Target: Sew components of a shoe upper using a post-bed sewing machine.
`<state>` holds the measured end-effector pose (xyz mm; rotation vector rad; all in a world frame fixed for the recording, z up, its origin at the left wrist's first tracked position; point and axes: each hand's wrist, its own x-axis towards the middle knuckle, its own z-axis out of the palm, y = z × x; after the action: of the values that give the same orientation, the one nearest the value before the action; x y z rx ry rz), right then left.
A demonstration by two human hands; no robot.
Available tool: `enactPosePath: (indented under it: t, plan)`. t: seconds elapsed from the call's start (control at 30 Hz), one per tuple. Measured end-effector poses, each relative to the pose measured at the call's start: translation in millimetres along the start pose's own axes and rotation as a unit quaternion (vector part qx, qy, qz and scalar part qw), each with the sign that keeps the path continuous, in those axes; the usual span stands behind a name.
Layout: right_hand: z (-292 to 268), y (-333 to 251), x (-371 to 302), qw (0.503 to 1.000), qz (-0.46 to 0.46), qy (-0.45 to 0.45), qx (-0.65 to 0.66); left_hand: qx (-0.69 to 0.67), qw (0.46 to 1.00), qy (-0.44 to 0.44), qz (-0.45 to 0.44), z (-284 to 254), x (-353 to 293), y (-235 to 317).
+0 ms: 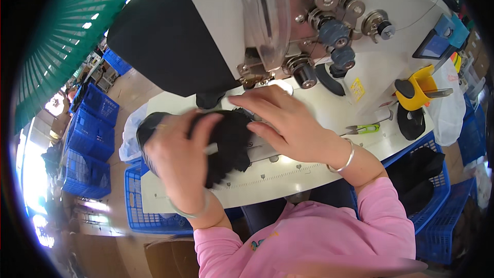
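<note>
A black fabric piece (229, 139) with a ragged edge lies on the white sewing table (309, 180), in front of the sewing machine's needle area. My left hand (180, 154), somewhat blurred, grips this fabric from the left, thumb apart from the fingers with black cloth between them. Beyond its fingers a dark rounded edge (149, 126) shows; whether it belongs to the same piece I cannot tell. My right hand (290, 121) reaches in from the right, fingers stretched out and thumb apart, at the fabric's right edge. The sewing machine (216, 5) hides part of the stitching spot.
Green-handled thread snips (365, 128) lie right of my right hand. Further right are a yellow holder (416, 90) and a black round piece (410, 122). Blue crates (90, 134) stand at the left, and a blue basket (437, 195) with black fabric sits at the right.
</note>
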<state>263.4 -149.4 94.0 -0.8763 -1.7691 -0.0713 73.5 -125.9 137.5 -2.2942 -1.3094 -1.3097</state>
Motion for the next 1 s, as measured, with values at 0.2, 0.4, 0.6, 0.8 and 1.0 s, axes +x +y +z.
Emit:
enactPosePath:
  t: [0.2, 0.4, 0.6, 0.8, 1.0]
  plan:
    - [-17.3, 31.1, -18.1, 0.891, 0.218, -0.283, 0.280, -0.293, 0.929, -0.201, -0.105, 25.1, -31.8, 6.0]
    - [-13.3, 50.8, -59.7, 0.816, 0.309, -0.221, 0.436, -0.504, 0.800, -0.280, -0.164, 57.3, -46.0, -1.4]
    - [-1.0, 43.5, -73.1, 0.810, 0.348, -0.145, 0.449, -0.648, 0.674, -0.277, -0.223, 76.5, -59.6, -4.2]
    - [-0.2, 46.1, -76.0, 0.810, 0.357, -0.128, 0.447, -0.725, 0.547, -0.287, -0.306, 80.2, -60.8, -4.5]
    - [0.0, 48.0, -75.6, 0.795, 0.379, -0.142, 0.452, -0.674, 0.616, -0.307, -0.267, 84.0, -63.9, -11.1]
